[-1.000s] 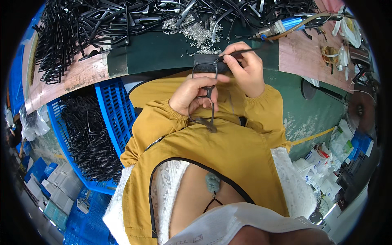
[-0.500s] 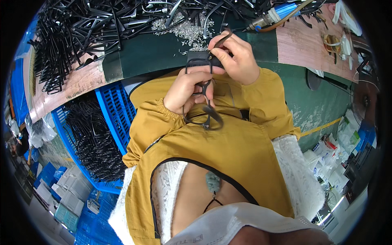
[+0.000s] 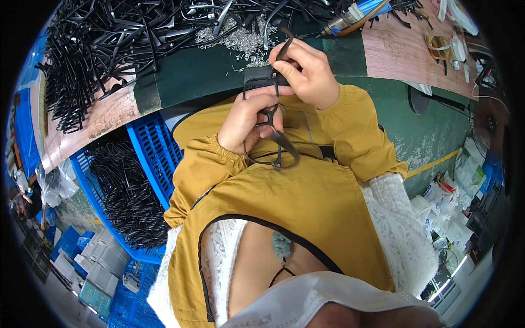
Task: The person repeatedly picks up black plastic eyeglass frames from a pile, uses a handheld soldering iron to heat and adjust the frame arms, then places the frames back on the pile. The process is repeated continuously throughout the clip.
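My left hand [image 3: 240,121] is closed around the middle of a black eyeglass frame [image 3: 262,162], which is turned so its lenses lie one above the other. One temple arm [image 3: 287,146] hangs folded at the frame's lower end. At the upper end, my right hand [image 3: 310,76] pinches a second dark temple arm [image 3: 285,45] between thumb and fingers, by the hinge corner. That temple points up and away. The frame's top rests against a small dark block [image 3: 257,72] at the bench edge. Whether a screw sits in the hinge is too small to tell.
A heap of black temple arms [image 3: 126,33] covers the bench's far left, beside a scatter of tiny silvery pieces [image 3: 240,41]. A blue and silver powered screwdriver [image 3: 344,23] lies at far right. A blue basket [image 3: 156,147] of black frames [image 3: 123,191] stands below the bench's left side.
The right hand's temple arm has tipped more upright at the hinge. The lower temple has swung slightly. My left hand keeps its hold, and the whole view has shifted a little.
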Available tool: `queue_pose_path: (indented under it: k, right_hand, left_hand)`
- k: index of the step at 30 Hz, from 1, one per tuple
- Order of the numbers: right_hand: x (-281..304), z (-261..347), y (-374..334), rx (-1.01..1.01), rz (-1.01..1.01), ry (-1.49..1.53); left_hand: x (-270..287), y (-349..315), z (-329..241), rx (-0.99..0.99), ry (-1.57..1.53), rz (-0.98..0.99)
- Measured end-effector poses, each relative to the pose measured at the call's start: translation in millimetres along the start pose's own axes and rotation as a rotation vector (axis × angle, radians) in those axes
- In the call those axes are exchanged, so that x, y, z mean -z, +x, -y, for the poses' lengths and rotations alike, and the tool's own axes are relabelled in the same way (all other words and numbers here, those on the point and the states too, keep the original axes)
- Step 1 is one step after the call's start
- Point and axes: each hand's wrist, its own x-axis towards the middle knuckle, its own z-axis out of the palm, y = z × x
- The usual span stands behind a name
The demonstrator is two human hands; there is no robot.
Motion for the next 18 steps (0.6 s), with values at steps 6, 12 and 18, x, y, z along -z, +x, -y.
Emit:
queue_pose_path:
  k: [6,12,18]
  right_hand:
    - [3,-4,3,-0.033,0.014,0.012]
    - [14,-13,19,-0.286,0.230,0.159]
    - [7,-4,12,-0.049,0.116,-0.028]
  left_hand:
    - [-4,-1,1,-0.039,0.040,-0.053]
    - [-2,-2,4,-0.039,0.117,-0.040]
    - [2,0,4,-0.020,0.046,-0.034]
